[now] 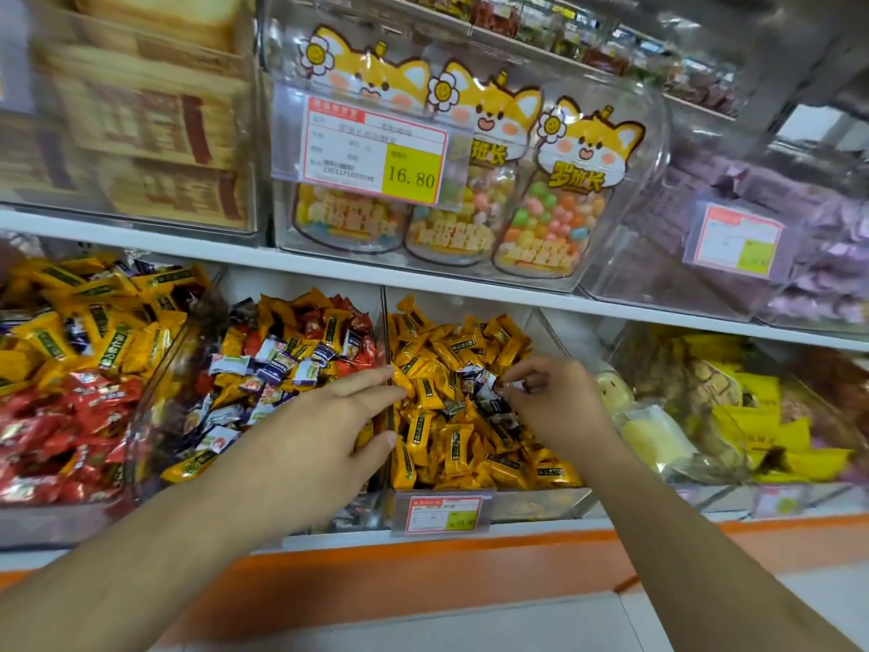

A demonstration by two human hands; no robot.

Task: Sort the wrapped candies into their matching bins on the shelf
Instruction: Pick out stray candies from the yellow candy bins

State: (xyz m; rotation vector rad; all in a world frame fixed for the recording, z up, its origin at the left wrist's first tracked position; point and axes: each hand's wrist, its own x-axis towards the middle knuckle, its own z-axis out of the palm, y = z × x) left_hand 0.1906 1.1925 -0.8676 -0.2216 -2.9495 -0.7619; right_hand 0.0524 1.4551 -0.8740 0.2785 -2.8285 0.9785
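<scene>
The right hand [555, 397] pinches a dark-wrapped candy [515, 385] among several like it, atop the yellow candies [451, 435] mid-bin. The left hand [329, 435] lies flat, fingers straight, across the clear divider [386, 322] between that bin and the mixed bin [263, 369] beside it.

The light around me is bright, even and soft, with only faint shadows under my forearms. Glare streaks the clear bin walls [658, 148] on the upper shelf and glints off the red wrappers [61, 425] at lower left. The upper left is heavily motion-blurred: the boxes [155, 129] there smear sideways, print unreadable. The purple packs [827, 275] at far right are soft too. The yellow candies [451, 430] in the middle and the price tag [376, 150] read fairly sharp. The wide lens bends the shelf edge [423, 275] and stretches my arms at the bottom corners.
</scene>
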